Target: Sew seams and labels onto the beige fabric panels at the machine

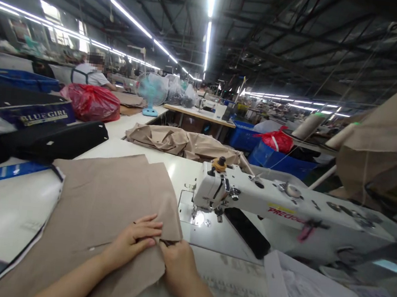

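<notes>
The right grip (180,260) pinches tan cloth (108,195) at its edge, left hand (140,234) flat atop.

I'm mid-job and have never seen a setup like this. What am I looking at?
There is no robot here: these are a person's bare hands, seen through one camera worn on their head. The left hand lies flat on a tan fabric panel spread over the white tabletop. The right hand is curled at the panel's edge; exactly what its fingers grip is hidden. To the right stands a white sewing machine, with a black slab, probably a phone, and an open white box nearby. Behind the panel lies a crumpled fabric heap.
</notes>
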Demonstrator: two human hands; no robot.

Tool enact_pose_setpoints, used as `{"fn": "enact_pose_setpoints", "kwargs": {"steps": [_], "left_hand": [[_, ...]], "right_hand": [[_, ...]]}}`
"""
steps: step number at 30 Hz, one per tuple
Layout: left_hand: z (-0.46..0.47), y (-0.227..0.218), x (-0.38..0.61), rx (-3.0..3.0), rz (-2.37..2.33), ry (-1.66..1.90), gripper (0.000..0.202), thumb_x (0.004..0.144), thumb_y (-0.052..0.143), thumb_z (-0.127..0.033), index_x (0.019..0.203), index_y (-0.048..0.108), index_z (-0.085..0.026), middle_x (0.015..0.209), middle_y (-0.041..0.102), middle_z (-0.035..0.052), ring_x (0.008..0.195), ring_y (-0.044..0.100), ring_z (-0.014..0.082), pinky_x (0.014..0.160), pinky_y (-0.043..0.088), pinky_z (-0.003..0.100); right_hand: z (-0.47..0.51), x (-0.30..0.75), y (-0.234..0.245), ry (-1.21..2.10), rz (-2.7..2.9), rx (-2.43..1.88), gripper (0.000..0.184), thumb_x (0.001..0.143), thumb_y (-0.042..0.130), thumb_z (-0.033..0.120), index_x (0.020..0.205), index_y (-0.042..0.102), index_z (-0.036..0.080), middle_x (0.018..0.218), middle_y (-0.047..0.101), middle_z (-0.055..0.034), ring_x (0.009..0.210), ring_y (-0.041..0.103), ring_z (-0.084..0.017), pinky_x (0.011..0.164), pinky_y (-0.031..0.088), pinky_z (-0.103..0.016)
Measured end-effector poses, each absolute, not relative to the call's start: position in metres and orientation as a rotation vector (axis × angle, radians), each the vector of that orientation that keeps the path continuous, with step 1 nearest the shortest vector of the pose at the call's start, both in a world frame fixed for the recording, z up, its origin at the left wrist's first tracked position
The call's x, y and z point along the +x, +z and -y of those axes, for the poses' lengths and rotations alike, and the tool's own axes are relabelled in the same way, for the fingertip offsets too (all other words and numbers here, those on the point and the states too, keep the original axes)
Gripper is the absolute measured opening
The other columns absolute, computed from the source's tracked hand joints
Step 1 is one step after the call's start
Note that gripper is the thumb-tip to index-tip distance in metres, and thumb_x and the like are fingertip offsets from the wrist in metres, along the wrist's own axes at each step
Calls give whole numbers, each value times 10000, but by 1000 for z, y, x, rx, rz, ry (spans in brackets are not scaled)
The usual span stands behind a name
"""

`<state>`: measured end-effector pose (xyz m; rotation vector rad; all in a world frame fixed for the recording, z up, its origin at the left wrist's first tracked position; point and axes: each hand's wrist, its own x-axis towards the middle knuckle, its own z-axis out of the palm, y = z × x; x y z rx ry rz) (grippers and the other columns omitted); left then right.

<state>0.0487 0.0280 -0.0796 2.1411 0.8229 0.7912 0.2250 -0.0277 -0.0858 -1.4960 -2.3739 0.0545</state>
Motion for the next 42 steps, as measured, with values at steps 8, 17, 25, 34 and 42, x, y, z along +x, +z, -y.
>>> {"fn": "enact_pose_setpoints", "kwargs": {"steps": [8,17,25,34,42], "left_hand": [[-25,-75,50,1917,-825,846,246,781,583,-422,911,713,-260,1075,670,58,1146,493,243,990,391,461],[-12,-13,21,1908,-1147,796,273,815,472,-413,738,639,-211,855,709,26,1078,553,249,940,424,380],[3,-2,-8,1952,-1461,876,324,801,445,-483,779,606,-203,800,678,20,825,623,215,682,491,247],[13,-17,-1,1989,-1407,949,335,824,402,-464,720,592,-209,882,663,39,955,589,207,836,472,262],[12,5,3,2483,-1429,898,315,867,330,-346,808,620,-237,679,616,-7,623,579,149,586,441,211]], "right_hand": [[40,221,-85,-17,2286,-1555,178,684,560,121,808,618,234,619,656,-10,561,599,-179,531,359,-274],[45,233,-59,273,2243,-1276,166,777,555,246,617,568,206,723,599,-10,711,539,-161,628,403,-259],[48,215,-55,338,1780,-1028,339,861,477,259,535,419,181,637,519,-5,646,491,-124,596,403,-252],[56,214,-64,231,1667,-1027,303,795,514,180,539,353,201,549,455,27,534,449,-105,505,365,-214],[62,214,-30,1499,1604,-875,703,726,568,237,1368,282,231,908,641,-15,867,613,-196,739,492,-310]]}}
